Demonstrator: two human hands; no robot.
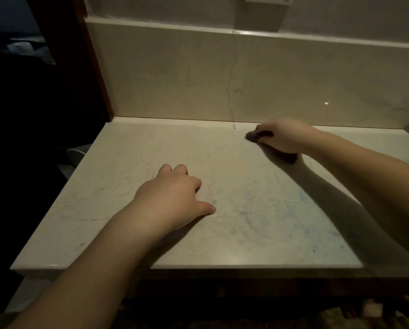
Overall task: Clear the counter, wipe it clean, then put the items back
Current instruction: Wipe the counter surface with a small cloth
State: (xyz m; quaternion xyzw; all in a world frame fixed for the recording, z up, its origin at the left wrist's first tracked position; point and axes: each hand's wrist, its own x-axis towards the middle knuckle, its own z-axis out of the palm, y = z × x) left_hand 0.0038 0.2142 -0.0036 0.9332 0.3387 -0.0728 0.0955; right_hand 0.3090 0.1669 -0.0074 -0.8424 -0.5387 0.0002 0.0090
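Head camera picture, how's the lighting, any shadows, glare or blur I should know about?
Head view: dim, warm light; left side nearly black. The right hand gripping a dark cloth looks slightly motion-blurred and throws a long shadow across the counter. The left hand resting on the counter casts a smaller shadow. One small glare spot on the backsplash. Wide-angle lens bends the counter's edges.

Under the left hand (175, 198) the counter (132, 162) looks like pale, smooth, polished stone with faint grey veins. The right hand (286, 136) grips a dark, matt, crumpled cloth (253, 136). Just behind it the backsplash (175, 86) is glossy veined stone.
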